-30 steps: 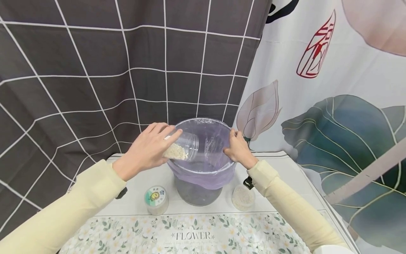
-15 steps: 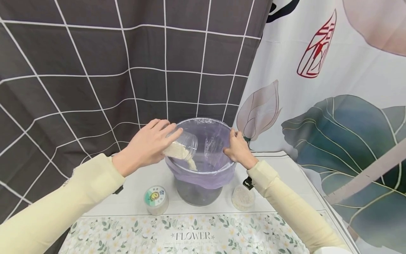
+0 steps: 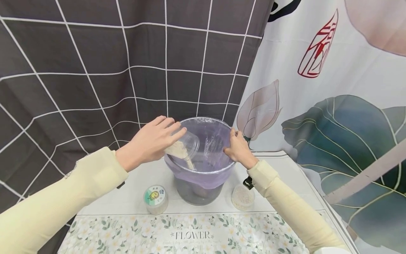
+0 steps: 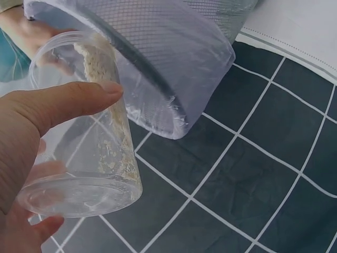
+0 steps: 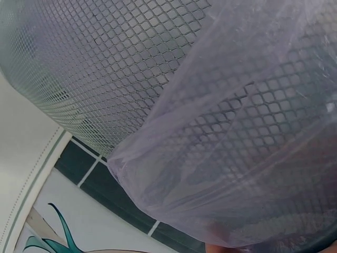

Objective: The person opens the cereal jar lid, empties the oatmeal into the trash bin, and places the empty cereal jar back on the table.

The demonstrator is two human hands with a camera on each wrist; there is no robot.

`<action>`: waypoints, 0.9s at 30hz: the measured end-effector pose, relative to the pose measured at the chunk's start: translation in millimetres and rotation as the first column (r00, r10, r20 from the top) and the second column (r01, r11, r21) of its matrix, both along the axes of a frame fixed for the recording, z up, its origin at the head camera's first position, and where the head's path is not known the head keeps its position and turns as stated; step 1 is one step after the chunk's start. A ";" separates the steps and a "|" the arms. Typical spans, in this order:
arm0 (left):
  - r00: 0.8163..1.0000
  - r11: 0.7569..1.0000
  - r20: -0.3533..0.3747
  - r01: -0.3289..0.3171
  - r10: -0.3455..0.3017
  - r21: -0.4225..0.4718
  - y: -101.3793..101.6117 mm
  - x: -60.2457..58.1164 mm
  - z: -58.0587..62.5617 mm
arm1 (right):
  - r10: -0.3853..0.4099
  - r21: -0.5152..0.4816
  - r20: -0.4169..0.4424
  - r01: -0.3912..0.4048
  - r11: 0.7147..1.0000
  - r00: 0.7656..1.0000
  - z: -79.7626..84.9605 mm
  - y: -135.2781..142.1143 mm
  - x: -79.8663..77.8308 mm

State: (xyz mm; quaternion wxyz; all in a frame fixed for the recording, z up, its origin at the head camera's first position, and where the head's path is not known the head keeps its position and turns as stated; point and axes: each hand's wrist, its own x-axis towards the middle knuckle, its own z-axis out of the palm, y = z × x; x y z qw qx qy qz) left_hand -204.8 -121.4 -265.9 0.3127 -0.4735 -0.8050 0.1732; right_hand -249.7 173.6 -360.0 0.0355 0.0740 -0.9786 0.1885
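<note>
My left hand (image 3: 152, 141) grips a clear plastic jar (image 4: 89, 153), tipped so its mouth leans over the bin's left rim. Pale, flaky grains (image 3: 178, 150) slide along the jar's lower side and spill from the mouth into the bin. The wire-mesh trash bin (image 3: 198, 194) stands upright, lined with a thin purple trash bag (image 3: 203, 180) folded over its rim. My right hand (image 3: 239, 150) holds the bin's right rim through the bag, thumb inside and fingers outside. In the right wrist view the bag (image 5: 174, 174) and mesh (image 5: 142, 47) fill most of the picture, with only fingertips showing.
A lidded jar with a green and white label (image 3: 155, 195) stands left of the bin. Another small tub of pale contents (image 3: 243, 197) is to its right. A flowered mat (image 3: 127, 233) covers the table's front; a dark grid curtain (image 3: 142, 46) hangs behind.
My left hand has tilted the jar further down, and the grains, held inside it one second ago, now pour out into the bin. The right hand stays at the rim.
</note>
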 end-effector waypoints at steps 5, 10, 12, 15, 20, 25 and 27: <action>0.999 0.999 -0.027 0.030 -0.031 -0.018 5.5 0.8 2.8 | -0.001 0.002 0.002 0.001 1.000 1.000 -1.0 0.8 -0.4; 0.994 0.996 -0.079 0.067 -0.071 -0.050 10.2 1.1 6.0 | -0.007 0.007 -0.002 0.007 1.000 1.000 0.7 1.1 0.1; 0.993 0.996 -0.094 0.069 -0.075 -0.065 11.8 1.7 7.6 | -0.008 0.005 -0.001 0.008 1.000 1.000 1.3 1.1 0.4; 0.991 0.994 -0.115 0.058 -0.069 -0.091 13.6 2.4 9.6 | -0.009 0.002 -0.007 0.009 1.000 1.000 1.2 1.4 0.9; 0.990 0.990 -0.129 0.046 -0.064 -0.135 16.2 2.5 11.3 | 0.000 0.005 -0.019 0.000 1.000 1.000 0.4 1.7 1.1; 0.990 0.987 -0.128 0.045 -0.064 -0.151 16.5 0.8 11.9 | -0.002 0.003 -0.017 0.002 1.000 1.000 0.4 1.4 0.7; 0.991 0.987 -0.122 0.043 -0.063 -0.155 16.5 0.1 12.4 | -0.005 0.001 -0.016 0.005 1.000 1.000 0.5 1.5 0.5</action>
